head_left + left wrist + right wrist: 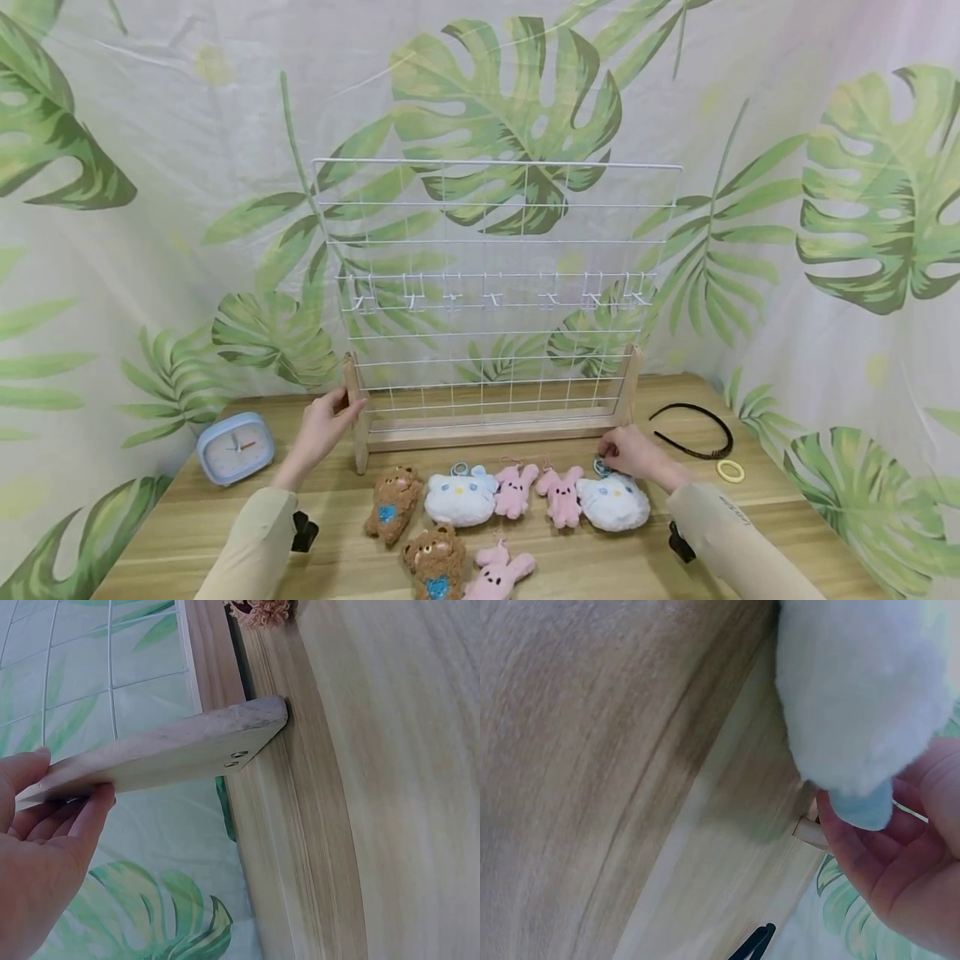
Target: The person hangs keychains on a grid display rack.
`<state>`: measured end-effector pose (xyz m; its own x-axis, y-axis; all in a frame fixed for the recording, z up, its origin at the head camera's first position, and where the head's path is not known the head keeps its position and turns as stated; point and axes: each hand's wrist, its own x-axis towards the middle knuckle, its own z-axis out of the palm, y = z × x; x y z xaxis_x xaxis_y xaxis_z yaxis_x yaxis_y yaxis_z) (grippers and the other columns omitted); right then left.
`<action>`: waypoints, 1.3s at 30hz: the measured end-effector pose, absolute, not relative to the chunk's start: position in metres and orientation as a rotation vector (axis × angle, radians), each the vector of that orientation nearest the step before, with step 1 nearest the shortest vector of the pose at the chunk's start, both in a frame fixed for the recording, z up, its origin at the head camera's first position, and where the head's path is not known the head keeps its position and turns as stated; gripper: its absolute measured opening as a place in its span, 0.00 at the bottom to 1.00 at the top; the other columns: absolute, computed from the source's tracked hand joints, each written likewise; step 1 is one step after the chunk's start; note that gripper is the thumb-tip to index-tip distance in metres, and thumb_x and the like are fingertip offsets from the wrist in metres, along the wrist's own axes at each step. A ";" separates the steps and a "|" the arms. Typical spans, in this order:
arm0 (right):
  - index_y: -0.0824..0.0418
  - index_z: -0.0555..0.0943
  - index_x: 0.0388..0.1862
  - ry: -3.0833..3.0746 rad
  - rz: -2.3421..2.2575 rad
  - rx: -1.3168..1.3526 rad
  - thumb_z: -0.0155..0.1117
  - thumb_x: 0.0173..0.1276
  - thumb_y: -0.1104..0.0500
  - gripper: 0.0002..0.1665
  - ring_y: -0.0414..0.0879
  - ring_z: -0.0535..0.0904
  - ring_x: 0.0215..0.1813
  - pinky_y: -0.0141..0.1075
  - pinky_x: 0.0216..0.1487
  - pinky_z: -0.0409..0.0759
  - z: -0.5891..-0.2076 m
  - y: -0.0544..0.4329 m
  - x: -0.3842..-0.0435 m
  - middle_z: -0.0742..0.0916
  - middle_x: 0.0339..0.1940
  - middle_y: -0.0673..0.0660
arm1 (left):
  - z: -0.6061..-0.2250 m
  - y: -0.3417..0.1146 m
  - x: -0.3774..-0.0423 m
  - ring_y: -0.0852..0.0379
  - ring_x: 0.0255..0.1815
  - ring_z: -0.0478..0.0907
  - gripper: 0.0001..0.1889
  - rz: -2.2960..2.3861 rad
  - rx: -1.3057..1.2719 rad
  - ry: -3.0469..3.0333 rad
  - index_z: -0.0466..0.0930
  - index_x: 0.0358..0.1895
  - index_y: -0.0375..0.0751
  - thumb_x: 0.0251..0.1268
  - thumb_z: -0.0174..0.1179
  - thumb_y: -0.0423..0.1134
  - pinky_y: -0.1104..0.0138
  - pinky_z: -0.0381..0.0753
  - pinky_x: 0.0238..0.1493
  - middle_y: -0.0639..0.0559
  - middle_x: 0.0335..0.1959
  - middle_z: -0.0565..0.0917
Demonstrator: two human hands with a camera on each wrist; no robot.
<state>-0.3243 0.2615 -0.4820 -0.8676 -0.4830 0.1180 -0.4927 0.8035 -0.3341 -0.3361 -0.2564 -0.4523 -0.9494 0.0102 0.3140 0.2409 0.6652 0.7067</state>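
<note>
My left hand (326, 425) grips the left wooden upright (165, 754) of a white wire grid rack (480, 333), thumb on one side and fingers on the other. At the rack's right foot, my right hand (641, 454) pinches the blue loop (600, 467) of a white plush charm (615, 502) with a blue ear. That plush covers part of the right fingers (847, 844) in the right wrist view. To its left lie another white plush (461, 497), pink rabbit plushes (562, 497) and brown bear plushes (393, 504).
Several clear hooks (491, 300) hang in a row on the grid. A blue alarm clock (236, 448) stands at the left of the wooden table (315, 550). On the right lie a black headband (720, 450) and a yellow ring (731, 472). A leaf-print curtain (480, 83) hangs behind.
</note>
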 end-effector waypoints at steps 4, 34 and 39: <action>0.65 0.86 0.30 -2.951 0.514 0.780 0.68 0.59 0.71 0.03 0.34 0.75 0.27 0.25 0.28 0.76 -0.483 0.259 -0.324 0.87 0.26 0.53 | -0.452 -0.256 -0.335 0.59 0.35 0.78 0.13 -1.170 -0.204 -2.603 0.79 0.39 0.36 0.75 0.56 0.45 0.73 0.76 0.33 0.40 0.37 0.86; 0.58 0.76 0.15 -2.962 0.315 0.817 0.66 0.61 0.70 0.17 0.35 0.63 0.18 0.24 0.21 0.62 -0.479 0.253 -0.326 0.74 0.14 0.46 | -0.456 -0.255 -0.331 0.40 0.50 0.84 0.12 -1.172 -0.208 -2.586 0.79 0.38 0.35 0.75 0.56 0.42 0.55 0.87 0.48 0.37 0.42 0.87; 0.58 0.79 0.18 -2.965 0.289 0.839 0.68 0.58 0.70 0.13 0.35 0.67 0.21 0.26 0.22 0.67 -0.480 0.254 -0.329 0.78 0.17 0.47 | -0.453 -0.255 -0.331 0.42 0.49 0.84 0.12 -1.176 -0.213 -2.588 0.78 0.37 0.36 0.75 0.56 0.42 0.56 0.87 0.48 0.38 0.41 0.87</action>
<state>-0.3289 0.2541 -0.4799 -0.8520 -0.5148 0.0954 -0.5235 0.8356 -0.1663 -0.3309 -0.2547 -0.4534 -0.9470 0.0145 0.3208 0.2513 0.6558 0.7119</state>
